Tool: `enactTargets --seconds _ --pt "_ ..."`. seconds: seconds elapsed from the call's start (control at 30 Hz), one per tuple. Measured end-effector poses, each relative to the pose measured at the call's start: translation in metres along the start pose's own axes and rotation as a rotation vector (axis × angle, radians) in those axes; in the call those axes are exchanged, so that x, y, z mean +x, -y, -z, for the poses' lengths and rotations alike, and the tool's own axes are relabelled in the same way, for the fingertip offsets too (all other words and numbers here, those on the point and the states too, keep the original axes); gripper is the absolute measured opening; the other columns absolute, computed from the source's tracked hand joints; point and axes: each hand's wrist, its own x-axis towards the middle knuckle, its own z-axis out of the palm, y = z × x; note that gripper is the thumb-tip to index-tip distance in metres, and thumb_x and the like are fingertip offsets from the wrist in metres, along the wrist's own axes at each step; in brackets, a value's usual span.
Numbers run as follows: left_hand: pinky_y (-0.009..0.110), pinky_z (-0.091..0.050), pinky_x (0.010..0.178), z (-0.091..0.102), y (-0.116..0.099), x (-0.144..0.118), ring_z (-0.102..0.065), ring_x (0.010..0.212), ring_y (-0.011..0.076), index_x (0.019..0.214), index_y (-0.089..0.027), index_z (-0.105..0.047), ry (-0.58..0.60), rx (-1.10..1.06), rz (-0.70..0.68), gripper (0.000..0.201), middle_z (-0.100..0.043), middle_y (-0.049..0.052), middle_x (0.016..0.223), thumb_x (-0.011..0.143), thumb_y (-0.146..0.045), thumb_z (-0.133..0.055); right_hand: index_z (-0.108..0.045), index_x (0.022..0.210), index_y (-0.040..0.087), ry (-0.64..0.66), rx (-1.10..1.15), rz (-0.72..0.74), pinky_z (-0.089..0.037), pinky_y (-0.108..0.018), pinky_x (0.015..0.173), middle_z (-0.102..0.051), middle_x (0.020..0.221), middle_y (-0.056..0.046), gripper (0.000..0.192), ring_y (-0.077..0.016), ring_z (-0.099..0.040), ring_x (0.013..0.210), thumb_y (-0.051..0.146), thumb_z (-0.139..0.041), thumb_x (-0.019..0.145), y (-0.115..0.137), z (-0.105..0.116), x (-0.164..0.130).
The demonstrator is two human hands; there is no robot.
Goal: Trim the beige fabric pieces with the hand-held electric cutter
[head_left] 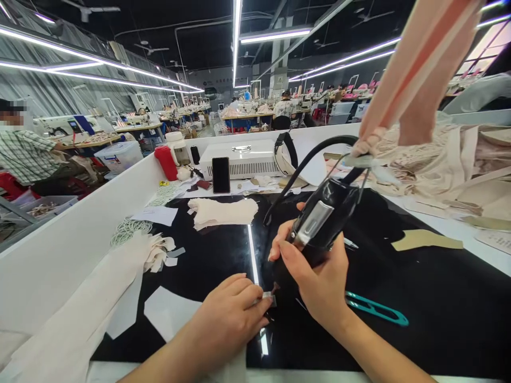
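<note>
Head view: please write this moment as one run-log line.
left hand: touching small pale piece | right hand: holding black handheld tool | surface: black tabletop | nearby: teal slotted item

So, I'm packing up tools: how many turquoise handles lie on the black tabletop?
1: the turquoise handle, beside the right hand, which hides its end; others could be covered.

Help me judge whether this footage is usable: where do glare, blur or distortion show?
Head view: a white reflection streaks the glossy black tabletop, broken at the left hand; head view: ceiling tube lights burn out to white; head view: the hanging pink fabric looks soft; head view: the outer edges seem stretched, wide-angle fashion.
</note>
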Motion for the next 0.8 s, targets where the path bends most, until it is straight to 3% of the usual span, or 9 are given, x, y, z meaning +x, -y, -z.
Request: enactTargets --seconds 0.37,0.8 --pt "0.043 -0.061 0.094 0.0018 0.0005 -0.0077 -0.064 0.091 0.0233 0.126 -0.016 -0.066 0.014 0.005 0.074 0.02 -0.067 0.005 0.103 0.107 -0.018 -0.063 -0.053 0.1 0.028 0.029 -0.023 0.026 -0.06 -0.026 0.054 -0.069 0.078 0.007 0.031 -0.0119 -0.066 0.054 0.018 -0.077 0.084 -0.0022 0.0012 0.0001" --pt "0.039 -0.061 0.084 0.0043 0.0008 -0.0084 -0.065 0.094 0.0242 0.127 -0.016 -0.066 0.058 0.008 0.09 0.022 -0.067 0.007 0.105 0.105 -0.019 -0.067 -0.052 0.099 0.029 0.031 -0.044 0.039 -0.06 -0.027 0.055 -0.068 0.079 0.007 0.029 -0.0123 -0.066 0.056 0.018 -0.076 0.086 -0.0046 0.001 0.0003"
